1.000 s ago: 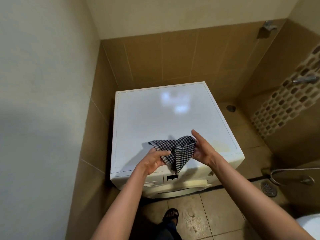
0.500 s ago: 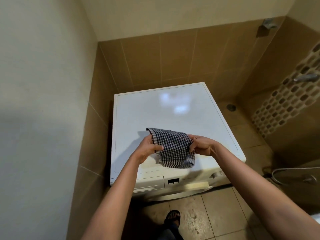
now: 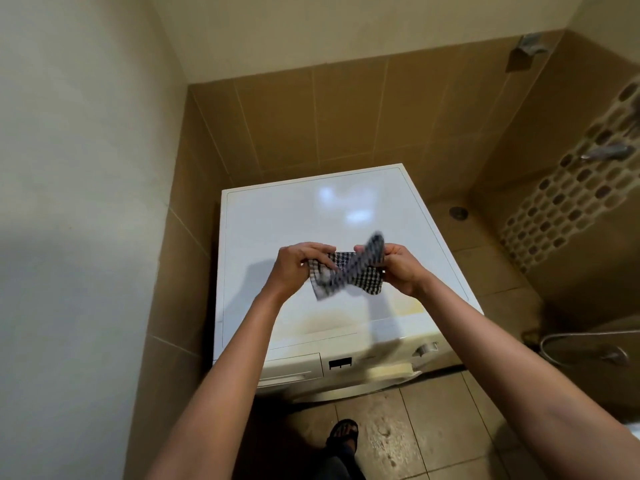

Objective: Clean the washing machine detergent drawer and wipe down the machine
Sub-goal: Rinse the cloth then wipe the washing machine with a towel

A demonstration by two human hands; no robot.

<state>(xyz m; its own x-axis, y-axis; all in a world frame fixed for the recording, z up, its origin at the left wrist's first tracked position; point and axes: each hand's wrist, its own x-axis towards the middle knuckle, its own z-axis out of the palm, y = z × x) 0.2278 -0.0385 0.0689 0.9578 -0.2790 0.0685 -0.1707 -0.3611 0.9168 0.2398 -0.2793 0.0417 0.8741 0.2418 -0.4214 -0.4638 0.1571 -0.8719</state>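
Note:
A white front-loading washing machine [image 3: 298,216] stands in a tiled corner, its flat top bare and stained yellowish near the front. Its detergent drawer [image 3: 294,370] sits shut at the front left of the panel. Above the top I hold a black-and-white checked cloth [image 3: 346,271] with both hands. My left hand [image 3: 298,265] grips its left end, my right hand [image 3: 401,268] its right end. The cloth is bunched and twisted between them, blurred by motion, one corner sticking up.
A plain wall closes in on the left, brown tiled walls behind and to the right. A floor drain [image 3: 458,212] lies right of the machine, a hose [image 3: 581,344] at far right. My sandalled foot [image 3: 343,436] stands on the tiled floor before the machine.
Both hands rose and moved farther over the machine top. The cloth, hanging spread out half a second ago, is now bunched and twisted between them.

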